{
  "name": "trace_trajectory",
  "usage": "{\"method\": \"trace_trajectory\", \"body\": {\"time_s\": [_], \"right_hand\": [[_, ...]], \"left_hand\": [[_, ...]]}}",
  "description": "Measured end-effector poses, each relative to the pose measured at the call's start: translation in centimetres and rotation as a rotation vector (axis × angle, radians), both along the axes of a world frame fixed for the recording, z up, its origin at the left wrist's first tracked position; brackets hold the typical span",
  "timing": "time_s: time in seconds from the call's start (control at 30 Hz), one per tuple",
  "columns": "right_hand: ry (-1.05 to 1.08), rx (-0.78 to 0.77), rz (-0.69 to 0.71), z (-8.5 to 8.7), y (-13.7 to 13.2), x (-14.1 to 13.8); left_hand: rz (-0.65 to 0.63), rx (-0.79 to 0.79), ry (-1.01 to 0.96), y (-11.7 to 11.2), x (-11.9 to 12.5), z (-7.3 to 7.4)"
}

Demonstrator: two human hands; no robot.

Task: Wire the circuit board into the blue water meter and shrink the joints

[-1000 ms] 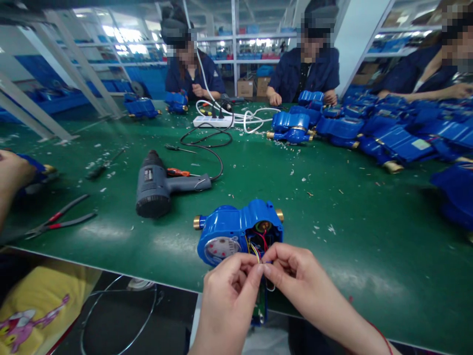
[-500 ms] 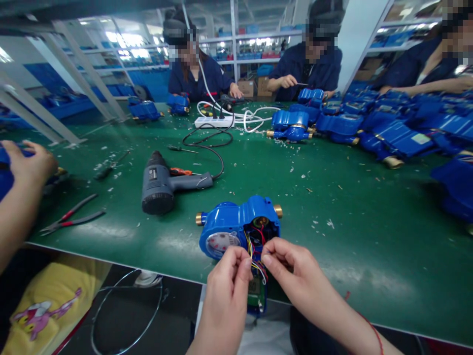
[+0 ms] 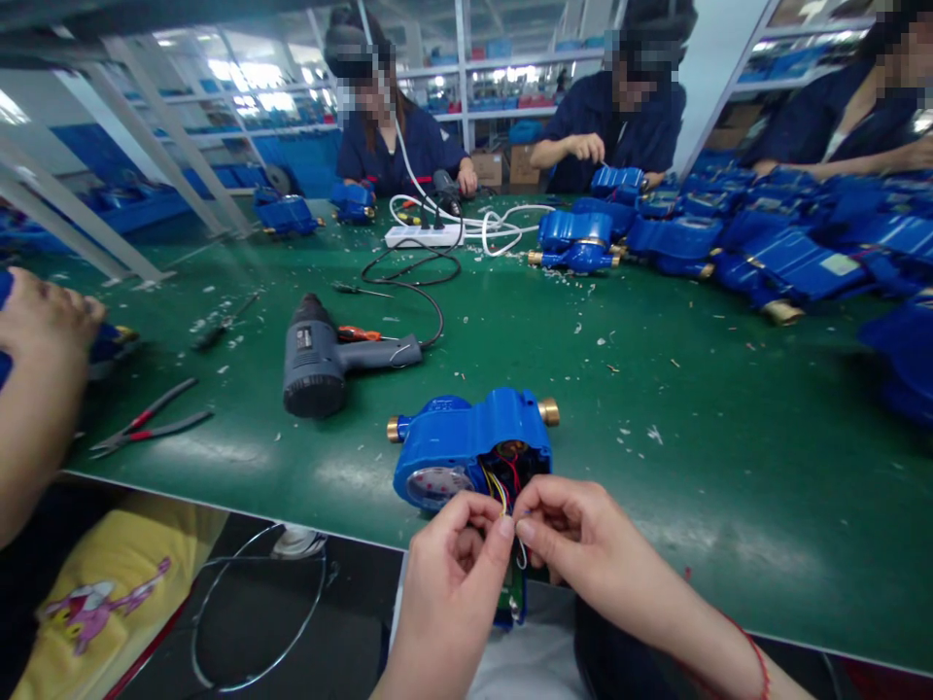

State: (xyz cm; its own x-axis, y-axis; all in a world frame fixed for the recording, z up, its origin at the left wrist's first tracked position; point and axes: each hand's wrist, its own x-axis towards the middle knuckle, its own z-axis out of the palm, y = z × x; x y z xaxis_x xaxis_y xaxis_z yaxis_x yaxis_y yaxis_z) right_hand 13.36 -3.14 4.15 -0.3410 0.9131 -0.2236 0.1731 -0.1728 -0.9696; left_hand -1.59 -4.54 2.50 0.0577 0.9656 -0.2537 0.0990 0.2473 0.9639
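Close to the table's front edge lies a blue water meter (image 3: 466,437) with brass threaded ends and its housing open on the right. Red, yellow and white wires (image 3: 497,483) run out of the opening toward me. My left hand (image 3: 463,574) pinches the wires between thumb and forefinger. Fingertip to fingertip with it, my right hand (image 3: 575,530) is closed in a pinch on wire ends, which the fingers mostly hide. Below the hands hangs a green circuit board (image 3: 514,595) in a blue cover, partly covered by them.
A grey heat gun (image 3: 315,360) lies beyond the meter, with pliers (image 3: 150,418) and screwdrivers to its left and behind. A power strip (image 3: 424,236) with cables sits farther back. Many blue meters (image 3: 794,262) crowd the right. Co-workers sit opposite; another person's hand (image 3: 48,311) is at left.
My two hands have come together, fingertips now meeting over the wires and covering more of the circuit board. The co-worker's hand at far left has shifted on its meter.
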Motion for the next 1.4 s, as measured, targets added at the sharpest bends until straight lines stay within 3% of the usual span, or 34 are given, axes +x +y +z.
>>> {"method": "trace_trajectory", "body": {"time_s": [0.33,0.63,0.93,1.23,1.4], "right_hand": [[-0.116,0.099,0.043,-0.6,0.0,0.0],[-0.038,0.107,0.048,-1.3,-0.4,0.1],[-0.095,0.178,0.021,-1.5,-0.7,-0.2],[-0.124,0.248,0.000,-1.9,-0.6,-0.3],[-0.122,0.260,-0.003,-1.8,-0.6,-0.1]], "left_hand": [[-0.026,-0.199,-0.171,0.3,0.6,0.9],[-0.064,-0.114,0.018,-0.4,0.4,0.7],[-0.117,-0.128,-0.094,-0.8,-0.9,0.4],[-0.011,-0.112,-0.099,-1.3,-2.3,0.0],[-0.036,-0.140,-0.113,-1.1,-2.4,0.4]]}}
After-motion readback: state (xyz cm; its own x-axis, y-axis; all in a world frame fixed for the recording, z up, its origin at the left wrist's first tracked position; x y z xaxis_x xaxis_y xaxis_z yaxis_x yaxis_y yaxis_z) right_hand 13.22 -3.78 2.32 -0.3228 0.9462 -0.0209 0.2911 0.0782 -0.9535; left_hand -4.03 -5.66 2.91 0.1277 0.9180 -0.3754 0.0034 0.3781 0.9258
